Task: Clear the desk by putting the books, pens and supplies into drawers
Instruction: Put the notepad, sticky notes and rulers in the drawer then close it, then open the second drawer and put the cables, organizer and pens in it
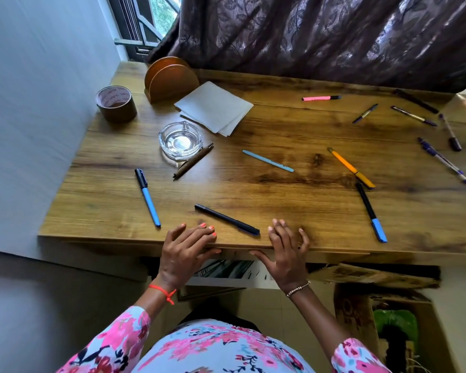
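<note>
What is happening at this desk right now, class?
A person stands at a wooden desk, left hand and right hand resting on its front edge, holding nothing. A drawer below is partly open. Pens are scattered on top, such as a black pen nearest the hands, beside a glass ashtray, tape roll and papers.

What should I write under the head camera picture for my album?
Both hands, left and right, rest empty on the desk's front edge beside a black pen, above a slightly open drawer.
</note>
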Demonstrator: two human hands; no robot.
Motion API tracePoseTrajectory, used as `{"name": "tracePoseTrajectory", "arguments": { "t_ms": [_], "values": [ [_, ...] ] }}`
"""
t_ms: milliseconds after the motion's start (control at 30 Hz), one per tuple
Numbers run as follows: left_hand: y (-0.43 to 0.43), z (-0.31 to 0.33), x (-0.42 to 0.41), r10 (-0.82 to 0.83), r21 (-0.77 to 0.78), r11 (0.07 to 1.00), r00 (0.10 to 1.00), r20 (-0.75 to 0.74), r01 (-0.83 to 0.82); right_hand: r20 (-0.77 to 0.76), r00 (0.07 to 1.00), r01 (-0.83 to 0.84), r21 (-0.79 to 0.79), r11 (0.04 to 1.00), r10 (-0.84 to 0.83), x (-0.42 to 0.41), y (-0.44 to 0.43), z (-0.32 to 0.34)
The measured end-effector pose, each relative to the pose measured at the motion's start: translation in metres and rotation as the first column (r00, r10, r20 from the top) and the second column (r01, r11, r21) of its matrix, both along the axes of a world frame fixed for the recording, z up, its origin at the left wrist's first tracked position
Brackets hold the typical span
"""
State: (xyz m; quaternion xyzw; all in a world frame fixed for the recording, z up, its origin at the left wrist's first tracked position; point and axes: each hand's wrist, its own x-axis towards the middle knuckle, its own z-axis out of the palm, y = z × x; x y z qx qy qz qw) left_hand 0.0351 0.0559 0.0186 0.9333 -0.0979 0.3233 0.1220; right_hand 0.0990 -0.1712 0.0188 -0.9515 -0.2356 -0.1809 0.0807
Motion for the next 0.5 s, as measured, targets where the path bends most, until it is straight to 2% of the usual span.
{"name": "tracePoseTrajectory", "arguments": {
  "t_ms": [300,500],
  "values": [
    [-0.0010,-0.0047,0.0030,0.026,0.076,0.997,1.000,0.017,-0.027,0.050,0.998,0.042,-0.056,0.998,-0.039,0.0001,0.0035,-0.0064],
    [-0.0039,-0.0037,0.0016,0.027,0.035,0.999,0.999,-0.032,-0.026,0.014,0.999,0.049,-0.033,0.998,-0.048,-0.0027,0.0032,-0.0050]
  ]
}}
